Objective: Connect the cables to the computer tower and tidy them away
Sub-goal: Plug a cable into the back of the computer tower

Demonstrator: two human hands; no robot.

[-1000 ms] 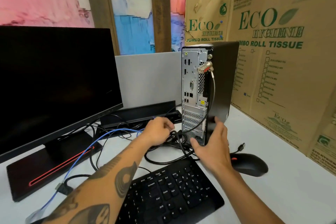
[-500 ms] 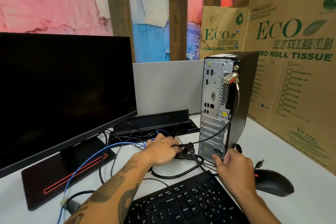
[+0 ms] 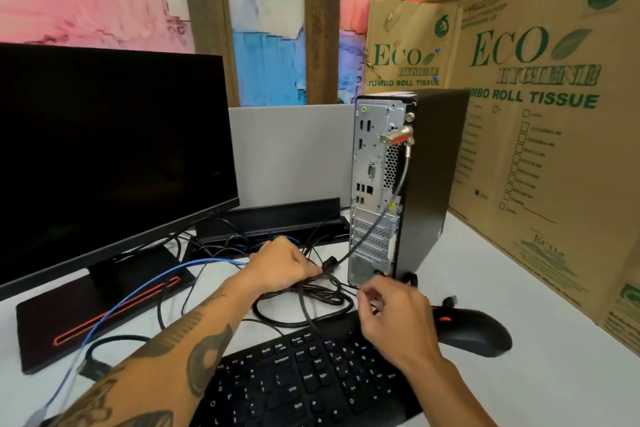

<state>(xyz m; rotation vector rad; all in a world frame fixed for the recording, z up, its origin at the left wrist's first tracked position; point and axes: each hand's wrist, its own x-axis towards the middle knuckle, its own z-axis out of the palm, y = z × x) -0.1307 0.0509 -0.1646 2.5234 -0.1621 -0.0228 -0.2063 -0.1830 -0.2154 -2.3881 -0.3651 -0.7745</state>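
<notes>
Worktop: white; it carries the monitor, the keyboard, the mouse and the tower.
Tower: stands upright at the back right, its port panel turned toward the person. One grey cable already hangs from a plug high on that panel.
Cables: a loose black tangle lying on the worktop between the tower's foot and the keyboard, with a blue cable running off to the left.
Left hand: grip curled round a bunch of the black cables, just left of the tower's base.
Right hand: fingers bent toward the thumb over the keyboard's far edge; I cannot tell whether they pinch anything.
Key relation: the ports lie above and to the right of the left grip, so the right hand looks nearer the panel. The tower's long axis is vertical, and any plug would likely have to rise and go in level.
</notes>
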